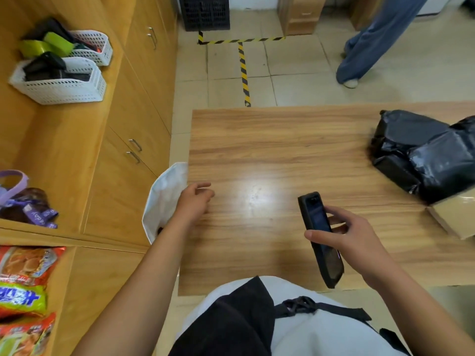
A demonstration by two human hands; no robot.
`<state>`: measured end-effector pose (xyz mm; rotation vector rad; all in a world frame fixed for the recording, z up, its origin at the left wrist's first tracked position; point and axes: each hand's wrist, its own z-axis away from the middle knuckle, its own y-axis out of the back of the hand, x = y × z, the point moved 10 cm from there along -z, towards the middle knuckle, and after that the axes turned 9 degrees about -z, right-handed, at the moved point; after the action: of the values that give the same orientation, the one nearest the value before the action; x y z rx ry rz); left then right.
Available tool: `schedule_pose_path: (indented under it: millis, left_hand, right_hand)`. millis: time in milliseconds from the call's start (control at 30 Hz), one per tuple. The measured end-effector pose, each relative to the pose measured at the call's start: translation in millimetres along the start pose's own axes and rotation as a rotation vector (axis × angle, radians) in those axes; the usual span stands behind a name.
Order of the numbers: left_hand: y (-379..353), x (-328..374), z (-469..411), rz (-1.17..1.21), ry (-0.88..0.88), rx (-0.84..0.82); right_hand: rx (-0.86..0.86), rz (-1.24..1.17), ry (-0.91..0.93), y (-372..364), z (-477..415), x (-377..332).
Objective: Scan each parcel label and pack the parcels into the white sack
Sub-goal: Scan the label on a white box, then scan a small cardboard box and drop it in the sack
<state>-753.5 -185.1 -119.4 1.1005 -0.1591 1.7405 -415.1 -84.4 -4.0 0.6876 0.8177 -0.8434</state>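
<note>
Wooden table (257,140) carrying black parcels (424,155), likely light, slippery film best gripped across the body; right hand (349,242) gripping scanner (320,237), left hand (195,201) hovering relaxed beside white sack (164,199).

One scanner (312,209), one sack (164,199), two baskets (61,91).

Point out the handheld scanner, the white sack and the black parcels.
handheld scanner (316,217), head view, on its screen near the top end.
white sack (164,199), head view, on the middle of its pale cloth.
black parcels (411,140), head view, on the upper parcel's glossy wrap.
</note>
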Motion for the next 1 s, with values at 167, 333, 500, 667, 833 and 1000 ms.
schedule_pose_path:
  millis: [167,333,500,667,833,1000]
  left_hand:
    - [-102.8,60.5,28.4,-0.153,-0.105,-0.122]
    - [-231.1,109.9,67.6,-0.323,-0.22,-0.302]
    - [-361.3,145.2,117.6,-0.5,-0.375,-0.471]
    - [-471.4,178.3,169.3,-0.748,-0.617,-0.492]
    - [-540.0,208.1,195.9,-0.917,-0.748,-0.359]
    - [-577.8,238.9,206.6,-0.878,-0.821,-0.288]
  right_hand:
    - [0.063,-0.131,-0.028,74.3,6.3,15.5]
    - [0.195,-0.225,-0.051,169.1,15.6,50.1]
    - [0.259,-0.332,-0.066,251.4,32.9,89.1]
    - [0.356,-0.377,-0.082,318.0,51.6,130.1]
    - [0.424,-0.454,-0.104,364.5,67.3,166.2]
    - [0.451,-0.492,-0.096,388.3,83.4,185.2]
